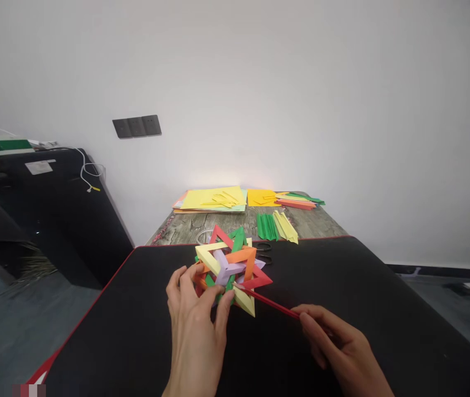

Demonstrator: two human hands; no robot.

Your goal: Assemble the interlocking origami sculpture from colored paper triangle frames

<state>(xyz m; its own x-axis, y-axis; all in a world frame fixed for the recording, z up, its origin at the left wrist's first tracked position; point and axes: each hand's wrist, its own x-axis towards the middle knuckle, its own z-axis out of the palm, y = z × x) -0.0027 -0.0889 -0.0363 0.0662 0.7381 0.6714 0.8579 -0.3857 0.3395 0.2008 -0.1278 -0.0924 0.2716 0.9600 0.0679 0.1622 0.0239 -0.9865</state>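
head view: the left hand (196, 320) grips a multicoloured paper ornament (227, 269), the right hand (342, 341) pinches a red stick (274, 304) angled toward it

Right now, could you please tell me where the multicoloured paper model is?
In the head view, the paper model is at lower centre, over the black mat, in the left hand, with green paper strips beyond it, rightward.

The one view looks from the person's head, forward and down, over the black mat (276, 353) toward the facing pale wall (301, 99), wide enough to catch floor (7, 320) on both sides, with the left hand (199, 315) and right hand (340, 339) close below.
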